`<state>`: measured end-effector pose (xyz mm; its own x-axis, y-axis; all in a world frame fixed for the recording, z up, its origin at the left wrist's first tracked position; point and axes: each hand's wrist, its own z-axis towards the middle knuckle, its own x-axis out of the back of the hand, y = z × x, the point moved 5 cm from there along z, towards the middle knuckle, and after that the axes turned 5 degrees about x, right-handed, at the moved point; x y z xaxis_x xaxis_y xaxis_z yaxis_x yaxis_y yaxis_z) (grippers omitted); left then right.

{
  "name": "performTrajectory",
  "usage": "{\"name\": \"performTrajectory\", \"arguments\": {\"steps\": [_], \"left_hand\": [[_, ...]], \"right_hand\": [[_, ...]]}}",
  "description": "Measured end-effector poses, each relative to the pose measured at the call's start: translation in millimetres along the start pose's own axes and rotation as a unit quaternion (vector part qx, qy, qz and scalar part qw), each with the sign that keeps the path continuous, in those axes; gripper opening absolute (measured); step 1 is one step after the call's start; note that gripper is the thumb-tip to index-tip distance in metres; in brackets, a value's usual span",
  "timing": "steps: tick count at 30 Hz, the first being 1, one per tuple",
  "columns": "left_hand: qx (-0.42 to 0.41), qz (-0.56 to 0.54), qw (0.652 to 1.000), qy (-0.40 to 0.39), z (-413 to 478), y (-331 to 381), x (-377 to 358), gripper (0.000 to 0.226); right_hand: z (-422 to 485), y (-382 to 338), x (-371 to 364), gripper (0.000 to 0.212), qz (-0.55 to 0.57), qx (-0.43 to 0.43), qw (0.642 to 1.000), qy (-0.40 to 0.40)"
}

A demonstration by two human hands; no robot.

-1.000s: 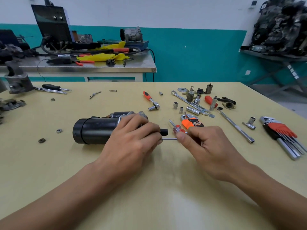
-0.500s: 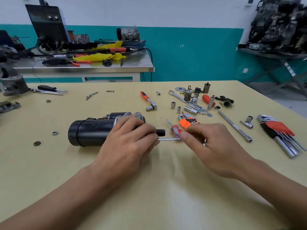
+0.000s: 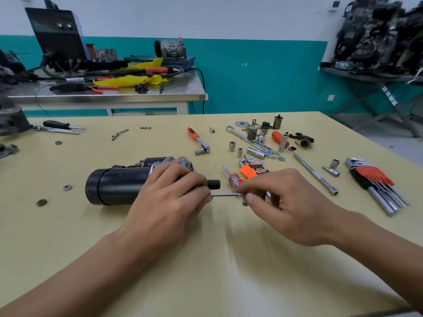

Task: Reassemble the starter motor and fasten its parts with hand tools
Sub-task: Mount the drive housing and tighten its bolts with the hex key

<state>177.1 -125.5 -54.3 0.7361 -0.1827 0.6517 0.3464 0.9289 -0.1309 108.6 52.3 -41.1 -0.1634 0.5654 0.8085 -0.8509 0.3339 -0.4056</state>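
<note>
Head view, mid-frame: starter motor [image 3: 114, 186] gripped by left hand [image 3: 167, 202]; hex key [image 3: 225, 195], pinched by right hand [image 3: 286, 207], best kept level.

yellow worktable [image 3: 206, 282], tools all over it
left of your right hand [image 3: 288, 202] grip lies the starter motor [image 3: 114, 186]; just beyond the grip, a small screwdriver [image 3: 233, 178] and an orange hex key set [image 3: 253, 169]; well right, a red hex key set [image 3: 375, 181]; far left, a nut [image 3: 67, 187].

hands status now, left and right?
left hand: grips the starter motor.
right hand: pinches the hex key.
</note>
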Motion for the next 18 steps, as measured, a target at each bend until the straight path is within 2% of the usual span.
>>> {"name": "performTrajectory", "arguments": {"steps": [2,6,8,9,10,11,12,13,14,15,16,17,18], "left_hand": [[-0.001,-0.002,1.0,-0.001,0,0,0,0.024],[-0.004,0.0,1.0,-0.005,-1,0,1,0.027],[-0.002,0.0,1.0,-0.006,0,1,1,0.027],[0.001,-0.001,1.0,-0.004,0,1,1,0.028],[0.004,-0.001,1.0,-0.002,1,1,1,0.028],[0.007,0.001,1.0,-0.001,1,0,1,0.027],[0.008,0.004,1.0,-0.002,1,0,1,0.026],[0.006,0.008,1.0,-0.003,0,0,1,0.024],[0.002,0.012,1.0,-0.005,0,0,1,0.023],[-0.001,0.013,1.0,-0.005,0,0,1,0.022],[-0.002,0.013,1.0,-0.006,0,0,1,0.021],[-0.002,0.012,1.0,-0.007,0,0,1,0.021],[0.001,0.011,1.0,-0.007,0,0,1,0.021]], "right_hand": [[1,-1,-1,0.027,-0.035,0.036,0.998,-0.035],[3,-3,-4,0.024,-0.042,0.047,0.996,-0.058],[5,-3,-6,0.03,0.062,-0.012,0.997,-0.041],[6,2,-8,0.036,0.174,-0.097,0.98,-0.022],[5,11,-17,0.042,0.322,-0.22,0.921,-0.014],[2,15,-31,0.045,0.471,-0.336,0.816,-0.014],[-1,16,-42,0.046,0.565,-0.409,0.716,-0.005],[-3,16,-49,0.046,0.599,-0.444,0.667,0.0],[-4,19,-51,0.046,0.581,-0.453,0.677,-0.005],[-6,23,-46,0.046,0.504,-0.434,0.746,-0.014],[-6,27,-37,0.046,0.379,-0.382,0.843,-0.019],[-5,27,-26,0.042,0.234,-0.3,0.925,-0.008],[-4,25,-14,0.035,0.113,-0.205,0.972,0.022]]}}
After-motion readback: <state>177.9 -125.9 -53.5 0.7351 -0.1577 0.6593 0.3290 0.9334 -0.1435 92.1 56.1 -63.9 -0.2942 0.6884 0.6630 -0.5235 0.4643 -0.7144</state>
